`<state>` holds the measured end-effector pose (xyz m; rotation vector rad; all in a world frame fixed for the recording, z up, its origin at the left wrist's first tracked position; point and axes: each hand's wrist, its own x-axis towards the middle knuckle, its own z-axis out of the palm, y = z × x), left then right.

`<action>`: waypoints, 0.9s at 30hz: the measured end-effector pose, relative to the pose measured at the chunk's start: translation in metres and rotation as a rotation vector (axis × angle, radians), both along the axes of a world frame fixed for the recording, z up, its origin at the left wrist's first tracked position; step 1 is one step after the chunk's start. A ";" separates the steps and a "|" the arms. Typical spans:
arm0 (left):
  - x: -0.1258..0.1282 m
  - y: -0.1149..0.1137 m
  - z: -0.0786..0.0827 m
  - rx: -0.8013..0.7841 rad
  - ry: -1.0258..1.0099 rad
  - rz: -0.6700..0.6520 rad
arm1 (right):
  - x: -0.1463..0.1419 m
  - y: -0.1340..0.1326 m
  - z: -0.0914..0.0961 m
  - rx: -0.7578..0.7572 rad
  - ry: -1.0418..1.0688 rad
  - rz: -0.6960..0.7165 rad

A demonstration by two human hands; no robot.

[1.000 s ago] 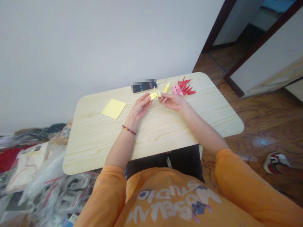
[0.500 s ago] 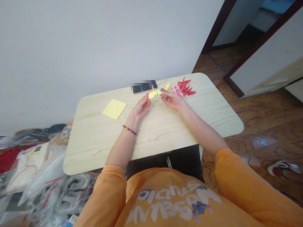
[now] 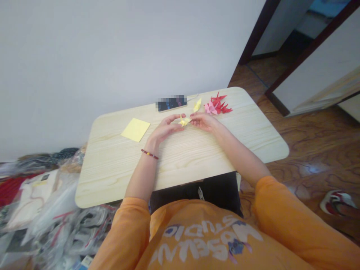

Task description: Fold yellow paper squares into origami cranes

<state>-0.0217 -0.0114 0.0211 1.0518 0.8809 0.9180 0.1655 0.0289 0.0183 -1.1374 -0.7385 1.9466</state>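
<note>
A small folded yellow paper crane (image 3: 184, 122) is between my hands, low over the middle of the table. My right hand (image 3: 204, 122) pinches its right end between thumb and fingertips. Around its left side, my left hand (image 3: 167, 128) has its fingers apart, some beyond the crane and some on the near side; light contact there cannot be made out. Just past my right fingertips lies another folded yellow paper piece (image 3: 197, 105). Beside it sit a pink paper crane (image 3: 210, 108) and several red paper cranes (image 3: 221, 102) in a cluster.
A square yellow sheet (image 3: 136, 129) lies on the left part of the pale wooden table (image 3: 112, 165). A phone (image 3: 172, 103) rests at the back edge by the wall. Plastic-wrapped goods (image 3: 84, 228) fill the floor at left. A person's shoe (image 3: 337, 202) shows at right.
The yellow crane has come slightly nearer to me and lower. My left fingers have spread from their pinch on its left end. My right hand still pinches the other end.
</note>
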 end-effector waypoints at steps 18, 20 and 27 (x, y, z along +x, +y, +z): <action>0.003 0.004 -0.007 -0.064 -0.024 0.099 | 0.003 -0.008 0.007 0.865 -0.368 0.066; 0.002 0.004 -0.007 -0.127 -0.037 0.056 | 0.003 -0.011 0.009 0.884 -0.353 0.111; 0.001 0.006 -0.012 -0.293 -0.093 -0.056 | 0.000 -0.016 0.013 0.859 -0.305 0.153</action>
